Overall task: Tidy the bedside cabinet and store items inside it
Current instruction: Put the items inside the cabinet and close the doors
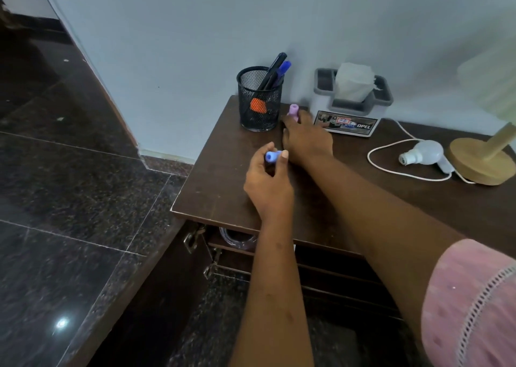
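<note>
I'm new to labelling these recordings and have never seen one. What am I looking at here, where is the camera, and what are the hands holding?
There is no machine here: a person wears one camera on the head, looking forward and down, so you see their own arms.

The left hand holds a small blue capped item, probably a marker. The right hand reaches further back and closes on a similar pink item.

They work over a dark wooden bedside cabinet, whose door stands open below. On top stand a black mesh pen holder with pens, a grey tissue holder, a loose light bulb, a white cord and a lamp with a wooden base.
</note>
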Action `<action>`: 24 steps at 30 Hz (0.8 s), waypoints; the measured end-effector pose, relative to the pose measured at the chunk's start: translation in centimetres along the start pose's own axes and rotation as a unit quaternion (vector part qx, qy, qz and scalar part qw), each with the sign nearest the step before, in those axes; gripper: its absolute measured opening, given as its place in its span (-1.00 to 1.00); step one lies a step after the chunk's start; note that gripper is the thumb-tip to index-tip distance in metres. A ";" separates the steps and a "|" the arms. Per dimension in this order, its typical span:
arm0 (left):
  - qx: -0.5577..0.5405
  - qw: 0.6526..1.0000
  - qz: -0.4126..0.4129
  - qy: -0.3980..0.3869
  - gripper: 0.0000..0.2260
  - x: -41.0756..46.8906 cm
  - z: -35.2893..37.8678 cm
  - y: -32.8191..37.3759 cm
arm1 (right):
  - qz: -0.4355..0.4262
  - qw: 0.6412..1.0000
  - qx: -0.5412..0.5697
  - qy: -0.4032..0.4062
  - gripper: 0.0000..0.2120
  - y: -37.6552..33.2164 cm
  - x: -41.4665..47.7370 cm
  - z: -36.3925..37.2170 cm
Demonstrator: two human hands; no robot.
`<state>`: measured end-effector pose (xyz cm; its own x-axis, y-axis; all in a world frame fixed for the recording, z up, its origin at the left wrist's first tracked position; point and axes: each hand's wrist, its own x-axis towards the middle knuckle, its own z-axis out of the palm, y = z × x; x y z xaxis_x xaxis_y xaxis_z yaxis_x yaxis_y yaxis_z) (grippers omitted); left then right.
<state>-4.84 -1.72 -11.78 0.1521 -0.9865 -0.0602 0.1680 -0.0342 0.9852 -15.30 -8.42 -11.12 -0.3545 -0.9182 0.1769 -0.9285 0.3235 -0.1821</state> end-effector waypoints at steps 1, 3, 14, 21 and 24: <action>0.004 1.000 0.005 -0.004 -0.79 -0.2 -0.1 0.1 | -0.006 1.000 0.007 0.006 -0.59 0.0 -0.3 -0.1; 0.008 1.000 0.009 -0.023 -0.78 -0.5 -0.4 0.2 | -0.025 0.999 0.039 0.024 -0.63 0.3 -1.5 -0.4; -0.096 0.946 -0.268 -0.156 -0.87 -8.1 -1.6 4.6 | 0.079 0.914 0.382 0.107 -0.94 4.3 -15.9 -4.7; 0.113 0.880 -0.302 -0.349 -0.89 -14.0 -2.7 7.3 | 0.194 0.796 0.573 -0.011 -0.87 7.0 -25.9 -8.8; 0.193 0.858 -0.317 -0.356 -0.91 -15.4 -2.7 6.7 | 0.198 0.792 0.577 -0.024 -0.93 9.3 -27.8 -10.0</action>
<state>-3.45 13.72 -4.69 -0.5075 -0.5930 -0.6251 -0.3592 -0.5138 0.7791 -15.22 22.38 -8.05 -0.5616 -0.8142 -0.1473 -0.0165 0.1890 -0.9818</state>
